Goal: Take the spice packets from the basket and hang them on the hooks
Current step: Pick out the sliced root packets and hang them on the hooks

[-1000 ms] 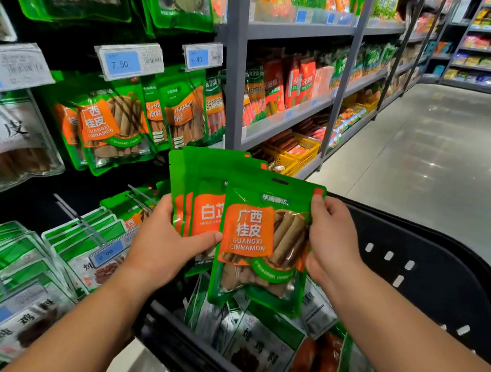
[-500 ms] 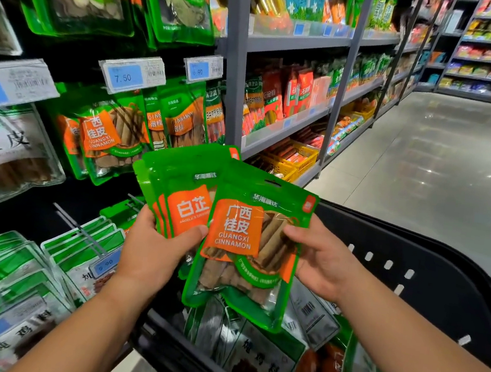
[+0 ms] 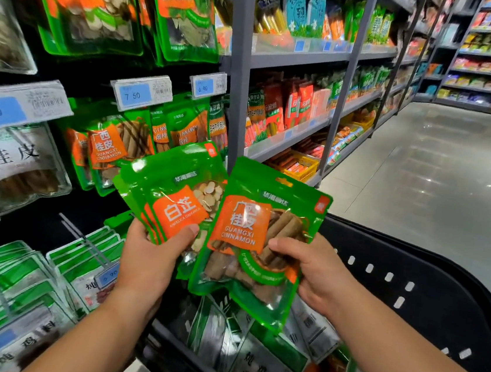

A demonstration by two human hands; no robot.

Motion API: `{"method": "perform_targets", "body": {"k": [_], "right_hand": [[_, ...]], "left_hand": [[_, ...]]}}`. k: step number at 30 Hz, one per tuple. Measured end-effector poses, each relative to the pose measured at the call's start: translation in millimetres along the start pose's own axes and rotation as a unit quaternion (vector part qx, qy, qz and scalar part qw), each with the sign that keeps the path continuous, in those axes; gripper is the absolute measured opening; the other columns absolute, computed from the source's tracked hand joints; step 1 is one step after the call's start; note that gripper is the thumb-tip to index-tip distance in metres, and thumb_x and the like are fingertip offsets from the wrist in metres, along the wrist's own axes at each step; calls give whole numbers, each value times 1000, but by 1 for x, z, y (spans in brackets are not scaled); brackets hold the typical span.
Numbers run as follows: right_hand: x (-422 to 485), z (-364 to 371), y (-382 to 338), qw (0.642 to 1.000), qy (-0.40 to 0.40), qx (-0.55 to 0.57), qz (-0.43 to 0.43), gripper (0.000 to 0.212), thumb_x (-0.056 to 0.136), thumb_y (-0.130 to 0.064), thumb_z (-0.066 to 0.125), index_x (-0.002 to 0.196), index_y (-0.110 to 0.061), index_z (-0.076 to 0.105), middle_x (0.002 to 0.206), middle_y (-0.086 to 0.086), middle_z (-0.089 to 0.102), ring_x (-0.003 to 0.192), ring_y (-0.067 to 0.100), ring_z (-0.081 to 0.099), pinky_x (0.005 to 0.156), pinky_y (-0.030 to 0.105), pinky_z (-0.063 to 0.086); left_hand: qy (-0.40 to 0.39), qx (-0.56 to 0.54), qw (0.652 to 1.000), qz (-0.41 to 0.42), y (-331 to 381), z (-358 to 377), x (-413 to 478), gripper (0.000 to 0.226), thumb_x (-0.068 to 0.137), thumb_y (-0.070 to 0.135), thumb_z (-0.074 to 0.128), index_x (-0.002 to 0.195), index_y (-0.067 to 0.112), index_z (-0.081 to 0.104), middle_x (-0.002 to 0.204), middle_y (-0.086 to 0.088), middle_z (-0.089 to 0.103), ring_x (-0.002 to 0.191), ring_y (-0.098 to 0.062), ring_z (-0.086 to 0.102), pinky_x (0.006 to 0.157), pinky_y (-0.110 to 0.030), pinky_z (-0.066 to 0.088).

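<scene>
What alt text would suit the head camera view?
Over a black basket, the right hand holds a Guangxi cinnamon packet and the left hand holds several angelica packets, beside hooks of hanging spice packets.

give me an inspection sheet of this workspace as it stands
surface: no table; black basket in front of the person, grey floor to the right
job's things: cinnamon packet in the right hand; fanned stack of angelica packets in the left hand; more packets lie in the basket; bare hook low on the rack, matching cinnamon packets hung above it
clutter: nothing seen
grippers: left hand shut on the stack, thumb on front; right hand shut on the cinnamon packet's edge
cables: nothing seen
surroundings: price tag reading 7.50, grey shelves of goods, no other people seen
</scene>
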State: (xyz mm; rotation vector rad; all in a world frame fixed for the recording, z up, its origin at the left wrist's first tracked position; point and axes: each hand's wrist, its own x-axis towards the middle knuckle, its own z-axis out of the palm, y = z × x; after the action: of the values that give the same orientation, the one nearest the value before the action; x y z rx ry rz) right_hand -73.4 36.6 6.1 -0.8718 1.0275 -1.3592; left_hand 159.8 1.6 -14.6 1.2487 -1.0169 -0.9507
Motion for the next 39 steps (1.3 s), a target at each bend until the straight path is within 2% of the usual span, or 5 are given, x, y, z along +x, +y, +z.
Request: {"method": "perform_targets", "body": {"k": [10, 12, 27, 33, 39], "right_hand": [[-16, -6, -39, 997, 81, 11, -6, 27, 91, 1, 66, 117, -6, 67, 112, 25, 74, 110, 46, 69, 99, 66, 51], [-22, -5, -47, 997, 82, 10, -11, 25, 94, -1, 63, 118, -7, 67, 112, 23, 74, 109, 44, 70, 99, 64, 52], [-36, 48, -59, 994, 48, -68, -76, 14, 91, -3, 66, 102, -3, 74, 96, 20, 77, 86, 32, 73, 89, 47, 57], [-27, 77, -40, 990, 38, -104, -86, 15, 71, -14, 74, 84, -7, 74, 75, 11, 73, 69, 21, 69, 70, 34, 53], [-16, 103, -24, 984, 20, -153, -92, 20, 86, 8, 64, 80, -6, 76, 70, 4, 75, 59, 9, 68, 54, 18, 53]], "left_hand": [[-8, 1, 1000, 15, 38, -21, 2, 47, 77, 17, 88, 116, 12, 63, 102, -7, 76, 88, -23, 74, 81, -38, 59], [-16, 5, 999, 30, 49, -28, 0, 38, 83, 11, 83, 115, 10, 62, 100, -8, 74, 79, -16, 72, 66, -28, 55], [-4, 101, 993, 59, 96, -119, -37, 35, 79, 19, 86, 106, 24, 64, 95, 1, 75, 83, -19, 70, 67, -31, 46], [19, 113, 993, 38, 88, -153, -41, 43, 74, 19, 90, 108, 26, 66, 96, 0, 77, 82, -22, 74, 74, -38, 52], [30, 122, 992, 23, 87, -174, -42, 45, 71, 24, 91, 108, 32, 65, 93, 7, 78, 84, -18, 74, 75, -37, 53]]}}
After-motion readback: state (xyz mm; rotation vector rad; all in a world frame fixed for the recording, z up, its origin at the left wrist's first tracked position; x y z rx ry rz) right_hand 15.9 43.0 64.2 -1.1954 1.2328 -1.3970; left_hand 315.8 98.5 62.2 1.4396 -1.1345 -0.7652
